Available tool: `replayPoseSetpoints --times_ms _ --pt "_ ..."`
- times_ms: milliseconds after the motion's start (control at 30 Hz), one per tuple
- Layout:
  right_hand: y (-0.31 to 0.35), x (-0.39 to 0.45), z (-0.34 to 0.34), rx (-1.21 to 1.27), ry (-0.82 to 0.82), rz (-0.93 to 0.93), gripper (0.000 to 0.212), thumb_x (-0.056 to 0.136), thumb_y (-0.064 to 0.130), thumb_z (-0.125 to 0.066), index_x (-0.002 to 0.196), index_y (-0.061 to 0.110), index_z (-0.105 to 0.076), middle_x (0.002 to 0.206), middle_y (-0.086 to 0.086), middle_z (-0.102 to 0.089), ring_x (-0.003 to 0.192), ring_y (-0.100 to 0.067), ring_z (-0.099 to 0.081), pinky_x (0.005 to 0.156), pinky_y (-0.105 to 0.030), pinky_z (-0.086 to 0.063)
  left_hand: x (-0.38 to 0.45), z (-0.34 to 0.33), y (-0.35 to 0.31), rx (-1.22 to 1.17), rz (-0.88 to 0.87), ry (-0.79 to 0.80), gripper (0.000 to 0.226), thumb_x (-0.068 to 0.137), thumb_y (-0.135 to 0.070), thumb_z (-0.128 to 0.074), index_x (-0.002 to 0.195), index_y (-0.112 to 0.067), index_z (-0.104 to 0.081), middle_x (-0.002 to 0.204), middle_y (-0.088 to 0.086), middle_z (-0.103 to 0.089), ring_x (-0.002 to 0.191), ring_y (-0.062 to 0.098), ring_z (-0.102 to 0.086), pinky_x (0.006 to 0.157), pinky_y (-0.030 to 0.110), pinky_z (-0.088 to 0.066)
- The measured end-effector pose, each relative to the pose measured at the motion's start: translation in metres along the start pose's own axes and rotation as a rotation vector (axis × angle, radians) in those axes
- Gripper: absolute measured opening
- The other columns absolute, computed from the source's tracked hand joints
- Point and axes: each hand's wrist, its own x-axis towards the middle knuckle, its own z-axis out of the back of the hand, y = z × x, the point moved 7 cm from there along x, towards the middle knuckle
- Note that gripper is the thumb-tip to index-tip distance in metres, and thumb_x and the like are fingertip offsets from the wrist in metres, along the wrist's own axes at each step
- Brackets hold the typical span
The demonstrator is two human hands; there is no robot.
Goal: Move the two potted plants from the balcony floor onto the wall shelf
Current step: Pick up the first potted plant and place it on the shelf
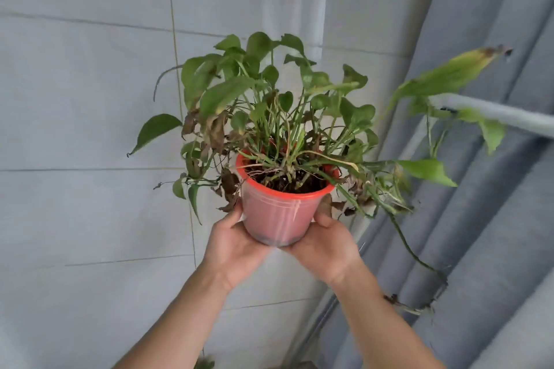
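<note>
Both hands hold 1 potted plant (278,135) up in the centre of the frame, in front of a grey tiled wall (84,117). The pot (277,213) is red with a brighter red rim, upright, and dark soil shows inside it. The left hand (232,244) cups the lower left side of the pot, its thumb lying up along the wall of the pot just below the rim. The right hand (328,246) cups the lower right side, thumb likewise pressed against the pot. The fingers of both hands curl round the far side and under the base, where they are hidden. The 2 hands nearly meet beneath the pot, and both forearms rise toward it from the bottom edge of the frame.

Green leaves spread above and around the rim, filling the middle of the frame, with brown, withered leaves hanging at the left and right of the pot, just above the thumbs. 1 long vine (413,255) trails down at the right of the right hand, in front of a grey curtain (494,249) that fills the right side. A pale horizontal rod (509,117) crosses the upper right, among the outer leaves.
</note>
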Motion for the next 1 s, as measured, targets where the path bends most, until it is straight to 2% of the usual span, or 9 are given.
replayPoseSetpoints --times_ms 133,300,367,433,533,667,800,933,1000 --pt "0.021 -0.03 -0.087 0.059 0.047 0.012 0.053 0.097 0.033 -0.038 0.143 0.008 -0.048 0.141 -0.03 -0.054 0.129 -0.051 -0.049 0.101 -0.069 -0.039 -0.022 -0.081 -0.038 0.033 0.01 0.064 0.056 0.094 -0.03 -0.053 0.143 -0.004 -0.045 0.14 0.026 -0.056 0.125 0.043 -0.057 0.094 0.055 -0.054" --pt "0.038 -0.075 -0.154 0.031 -0.015 0.096 0.048 0.099 0.024 -0.033 0.115 -0.005 -0.067 0.118 -0.038 -0.065 0.111 -0.052 -0.056 0.085 -0.069 -0.04 -0.054 -0.154 -0.051 -0.002 0.055 0.127 0.057 0.096 -0.033 -0.05 0.14 0.003 -0.047 0.136 0.032 -0.056 0.128 0.048 -0.051 0.101 0.063 -0.042" --pt "0.042 -0.091 -0.172 0.013 -0.063 0.11 0.05 0.101 0.024 -0.028 0.114 -0.006 -0.066 0.113 -0.039 -0.065 0.106 -0.053 -0.056 0.081 -0.069 -0.039 -0.065 -0.175 -0.051 -0.003 0.068 0.152 0.059 0.096 -0.035 -0.051 0.138 0.005 -0.048 0.133 0.035 -0.057 0.123 0.05 -0.054 0.096 0.065 -0.045" --pt "0.047 -0.11 -0.189 0.001 -0.103 0.142 0.048 0.102 0.024 -0.028 0.119 -0.002 -0.064 0.117 -0.037 -0.064 0.103 -0.052 -0.055 0.079 -0.07 -0.038 -0.076 -0.194 -0.049 0.013 0.087 0.175 0.057 0.096 -0.036 -0.051 0.135 0.006 -0.05 0.129 0.036 -0.059 0.115 0.051 -0.06 0.087 0.064 -0.05" --pt "0.048 -0.14 -0.212 -0.037 -0.107 0.162 0.048 0.102 0.025 -0.03 0.115 -0.005 -0.064 0.104 -0.04 -0.066 0.108 -0.053 -0.052 0.084 -0.07 -0.034 -0.093 -0.216 -0.046 -0.006 0.108 0.215 0.057 0.096 -0.035 -0.051 0.136 0.005 -0.05 0.131 0.036 -0.058 0.12 0.052 -0.056 0.094 0.066 -0.045" --pt "0.049 -0.184 -0.235 -0.08 -0.104 0.226 0.049 0.103 0.022 -0.027 0.134 -0.004 -0.055 0.133 -0.037 -0.055 0.131 -0.053 -0.041 0.095 -0.074 -0.029 -0.116 -0.251 -0.038 0.016 0.157 0.313 0.058 0.094 -0.035 -0.054 0.137 0.004 -0.048 0.132 0.037 -0.057 0.12 0.056 -0.055 0.1 0.068 -0.042" --pt "0.046 -0.233 -0.256 -0.074 -0.095 0.297 0.05 0.104 0.022 -0.025 0.137 -0.005 -0.053 0.141 -0.036 -0.049 0.134 -0.053 -0.04 0.113 -0.068 -0.023 -0.146 -0.288 -0.023 0.005 0.227 0.374 0.058 0.089 -0.033 -0.058 0.132 0.004 -0.05 0.125 0.04 -0.059 0.106 0.062 -0.059 0.08 0.073 -0.05" --pt "0.033 -0.29 -0.276 -0.095 -0.073 0.393 0.05 0.101 0.018 -0.027 0.132 -0.01 -0.054 0.132 -0.04 -0.055 0.119 -0.055 -0.05 0.096 -0.068 -0.036 -0.18 -0.313 -0.004 0.014 0.271 0.392 0.058 0.094 -0.036 -0.057 0.135 0.003 -0.049 0.129 0.037 -0.058 0.117 0.057 -0.056 0.097 0.07 -0.044" --pt "0.022 -0.322 -0.278 -0.12 -0.087 0.432 0.05 0.099 0.015 -0.027 0.134 -0.01 -0.052 0.13 -0.042 -0.055 0.118 -0.056 -0.051 0.091 -0.07 -0.039 -0.203 -0.321 0.012 0.03 0.305 0.397 0.057 0.093 -0.035 -0.058 0.134 0.005 -0.05 0.128 0.039 -0.058 0.116 0.058 -0.056 0.097 0.07 -0.044"
